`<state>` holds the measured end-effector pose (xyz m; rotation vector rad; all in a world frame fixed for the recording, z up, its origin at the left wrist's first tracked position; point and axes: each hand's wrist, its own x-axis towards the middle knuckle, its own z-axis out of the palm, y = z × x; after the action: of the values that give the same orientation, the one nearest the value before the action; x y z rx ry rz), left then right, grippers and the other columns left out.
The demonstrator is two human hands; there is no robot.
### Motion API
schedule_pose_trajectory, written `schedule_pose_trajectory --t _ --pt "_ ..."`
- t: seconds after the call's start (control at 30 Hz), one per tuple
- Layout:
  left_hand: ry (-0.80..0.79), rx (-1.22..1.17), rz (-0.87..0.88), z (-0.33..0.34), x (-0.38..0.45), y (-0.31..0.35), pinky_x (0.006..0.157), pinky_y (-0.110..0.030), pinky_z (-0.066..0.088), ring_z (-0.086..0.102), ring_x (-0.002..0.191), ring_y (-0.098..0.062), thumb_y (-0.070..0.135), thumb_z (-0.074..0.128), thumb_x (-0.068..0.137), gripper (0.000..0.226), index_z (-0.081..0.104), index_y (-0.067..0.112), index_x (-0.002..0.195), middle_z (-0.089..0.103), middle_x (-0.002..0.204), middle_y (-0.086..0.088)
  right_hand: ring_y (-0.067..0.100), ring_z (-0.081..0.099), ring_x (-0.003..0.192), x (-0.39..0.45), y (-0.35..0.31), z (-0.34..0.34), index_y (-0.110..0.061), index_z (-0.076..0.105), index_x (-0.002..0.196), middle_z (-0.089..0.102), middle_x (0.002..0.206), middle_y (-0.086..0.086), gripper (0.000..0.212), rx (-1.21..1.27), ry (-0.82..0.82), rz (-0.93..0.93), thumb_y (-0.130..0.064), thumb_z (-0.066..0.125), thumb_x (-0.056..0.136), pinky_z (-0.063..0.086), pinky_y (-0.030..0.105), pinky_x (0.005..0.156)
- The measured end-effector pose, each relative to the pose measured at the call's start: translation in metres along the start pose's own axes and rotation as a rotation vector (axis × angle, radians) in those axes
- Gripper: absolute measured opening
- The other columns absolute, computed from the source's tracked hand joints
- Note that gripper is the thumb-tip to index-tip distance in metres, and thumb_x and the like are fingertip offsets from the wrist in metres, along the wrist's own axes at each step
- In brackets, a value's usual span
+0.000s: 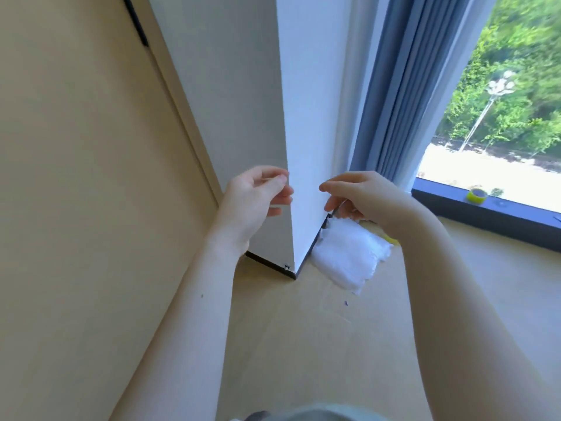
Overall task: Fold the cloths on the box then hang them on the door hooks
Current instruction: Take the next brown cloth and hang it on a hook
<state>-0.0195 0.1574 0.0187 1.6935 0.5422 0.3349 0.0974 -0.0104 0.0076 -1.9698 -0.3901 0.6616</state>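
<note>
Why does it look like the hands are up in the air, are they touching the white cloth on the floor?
Apart. The head view shows the left hand and right hand raised by the wall corner, with the white cloth lower down.

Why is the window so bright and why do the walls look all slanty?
In the head view, daylight floods the window, washing the ground outside nearly white; the wide lens leans the wall corner and curtain; the left hand and right hand look slightly smeared; the white cloth shows soft detail.
</note>
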Motion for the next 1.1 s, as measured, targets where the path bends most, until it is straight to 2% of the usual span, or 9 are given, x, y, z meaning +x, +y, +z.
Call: schedule_pose_trajectory --t 0.07,0.23,0.4,0.57,0.73,0.83,0.93,1.0,1.1 --pt "-0.041 0.012 0.019 0.032 0.002 0.010 0.077 -0.030 0.060 0.073 0.078 -0.009 0.016 0.057 0.103 0.015 0.071 0.016 0.108 0.076 0.089 0.000 0.009 0.058 0.060 -0.009 0.017 -0.029 -0.020 0.073 0.109 0.078 0.077 -0.005 0.019 0.035 0.056 0.009 -0.033 0.063 0.099 0.048 0.027 0.068" --pt "-0.144 0.086 0.052 0.103 0.009 0.022 0.077 -0.030 0.058 0.073 0.079 -0.007 0.018 0.057 0.102 0.015 0.070 0.017 0.109 0.075 0.091 0.000 0.005 0.056 0.051 -0.035 0.055 -0.091 -0.017 0.071 0.108 0.073 0.066 -0.007 0.017 0.103 0.214 0.040 -0.029 0.061 0.101 0.044 0.019 0.055" --pt "-0.284 0.145 0.065 0.166 0.012 0.022 0.082 -0.032 0.060 0.075 0.086 -0.013 0.019 0.058 0.101 0.014 0.071 0.023 0.103 0.076 0.090 0.000 0.009 0.055 0.058 -0.065 0.093 -0.138 -0.020 0.072 0.105 0.071 0.066 -0.009 0.016 0.145 0.315 0.117 -0.031 0.059 0.102 0.044 0.019 0.058" --pt "-0.449 0.184 0.093 0.227 0.015 0.027 0.077 -0.028 0.060 0.074 0.085 -0.013 0.018 0.057 0.102 0.014 0.070 0.023 0.104 0.076 0.089 0.001 0.011 0.062 0.066 -0.093 0.128 -0.175 -0.013 0.073 0.104 0.073 0.080 0.000 0.024 0.167 0.420 0.192 -0.030 0.057 0.102 0.046 0.023 0.064" --pt "-0.587 0.190 0.112 0.282 0.021 0.032 0.068 -0.023 0.061 0.074 0.082 -0.012 0.018 0.059 0.102 0.012 0.071 0.023 0.103 0.077 0.088 0.000 0.012 0.071 0.079 -0.112 0.152 -0.206 -0.025 0.066 0.099 0.075 0.095 0.001 0.012 0.217 0.565 0.237 -0.031 0.057 0.104 0.056 0.027 0.074" --pt "-0.693 0.206 0.137 0.320 0.029 0.039 0.076 -0.030 0.061 0.074 0.080 -0.011 0.020 0.060 0.102 0.011 0.069 0.023 0.107 0.077 0.090 0.000 0.014 0.073 0.091 -0.119 0.166 -0.228 -0.028 0.065 0.100 0.074 0.103 0.001 0.008 0.266 0.695 0.241 -0.030 0.058 0.104 0.059 0.033 0.085" --pt "-0.811 0.210 0.162 0.360 0.040 0.050 0.082 -0.033 0.059 0.075 0.085 -0.014 0.024 0.061 0.102 0.014 0.067 0.021 0.114 0.077 0.094 -0.002 0.015 0.072 0.096 -0.126 0.176 -0.254 -0.023 0.066 0.110 0.073 0.104 0.000 0.013 0.262 0.785 0.284 -0.031 0.058 0.104 0.059 0.034 0.088" --pt "-0.886 0.215 0.164 0.388 0.045 0.058 0.084 -0.034 0.058 0.075 0.084 -0.014 0.024 0.062 0.101 0.012 0.067 0.021 0.112 0.077 0.095 -0.004 0.014 0.072 0.094 -0.131 0.179 -0.275 -0.020 0.067 0.112 0.074 0.103 0.000 0.017 0.264 0.822 0.316 -0.031 0.058 0.104 0.059 0.033 0.087" --pt "-0.986 0.245 0.187 0.429 0.053 0.068 0.084 -0.036 0.058 0.075 0.083 -0.014 0.026 0.063 0.100 0.005 0.067 0.025 0.104 0.077 0.093 -0.002 0.013 0.073 0.091 -0.135 0.184 -0.304 -0.021 0.068 0.105 0.075 0.100 0.000 0.014 0.287 0.907 0.341 -0.031 0.059 0.104 0.058 0.028 0.080"
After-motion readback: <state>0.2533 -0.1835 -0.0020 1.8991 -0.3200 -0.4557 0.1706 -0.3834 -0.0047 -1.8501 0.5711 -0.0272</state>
